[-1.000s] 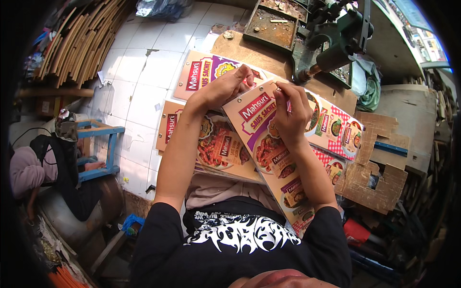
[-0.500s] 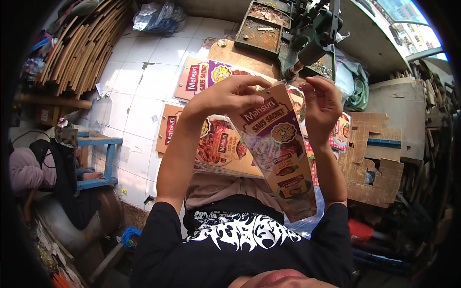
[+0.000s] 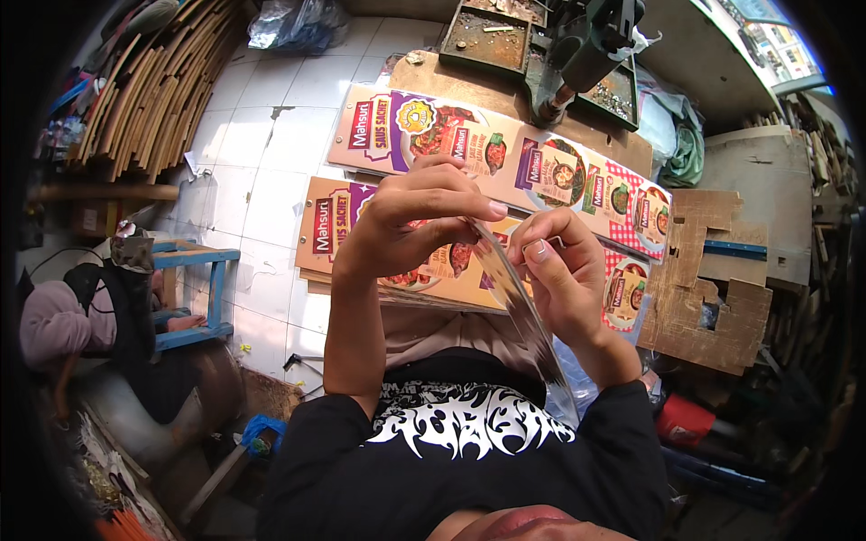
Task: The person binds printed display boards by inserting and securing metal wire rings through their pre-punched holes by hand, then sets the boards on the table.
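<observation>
My left hand (image 3: 417,216) and my right hand (image 3: 557,270) both pinch the top end of a long printed cardboard strip (image 3: 521,311), now turned edge-on so it shows as a thin grey blade running down toward my chest. My right fingers also hold a small bent metal wire at the strip's top. Beneath my hands lies a stack of similar printed strips (image 3: 325,225) with food pictures, and a longer printed strip (image 3: 505,158) lies behind it on a wooden board.
A green metal press machine (image 3: 586,50) stands at the back with rusty trays. Brown cut cardboard pieces (image 3: 713,279) lie at right. Wooden slats (image 3: 153,90) pile at left. Another person (image 3: 81,316) sits at lower left beside a blue stool (image 3: 194,293).
The strip was lifted off the stack and turned from face-up to edge-on. Both hands rose with it toward my face.
</observation>
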`<state>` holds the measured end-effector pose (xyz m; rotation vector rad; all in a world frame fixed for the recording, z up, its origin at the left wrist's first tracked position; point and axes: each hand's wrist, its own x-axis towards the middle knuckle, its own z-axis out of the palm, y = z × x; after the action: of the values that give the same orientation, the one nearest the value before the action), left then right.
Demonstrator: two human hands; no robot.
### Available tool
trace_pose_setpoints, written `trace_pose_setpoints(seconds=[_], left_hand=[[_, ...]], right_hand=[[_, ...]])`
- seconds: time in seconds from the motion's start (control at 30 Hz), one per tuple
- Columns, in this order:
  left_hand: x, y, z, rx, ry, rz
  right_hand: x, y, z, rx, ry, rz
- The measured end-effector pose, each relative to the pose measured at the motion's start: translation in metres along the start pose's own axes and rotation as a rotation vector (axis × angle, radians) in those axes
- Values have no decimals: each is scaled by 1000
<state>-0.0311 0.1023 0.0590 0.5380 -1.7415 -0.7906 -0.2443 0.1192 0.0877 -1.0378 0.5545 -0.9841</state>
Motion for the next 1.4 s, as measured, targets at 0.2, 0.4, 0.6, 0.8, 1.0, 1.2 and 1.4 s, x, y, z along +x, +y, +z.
trace_pose_setpoints(seconds=[0.2, 0.4, 0.6, 0.8, 1.0, 1.2, 1.4], left_hand=[[-11, -6, 18, -401, 129, 147], [-13, 0, 25, -607, 202, 170], [-14, -3, 23, -614, 152, 238], [-18, -7, 26, -648, 181, 249], [-14, -7, 26, -641, 160, 260], [-16, -6, 29, -662, 188, 243], [-15, -6, 28, -675, 172, 248]], right_hand=[[-12, 10, 34, 27, 55, -103], [-9, 11, 51, -434, 143, -412], [-13, 16, 51, -588, 105, -522], [-16, 19, 54, -630, 80, -561], [-16, 18, 54, -664, 80, -580], [-16, 17, 56, -694, 87, -587], [-16, 18, 57, -713, 105, -608]])
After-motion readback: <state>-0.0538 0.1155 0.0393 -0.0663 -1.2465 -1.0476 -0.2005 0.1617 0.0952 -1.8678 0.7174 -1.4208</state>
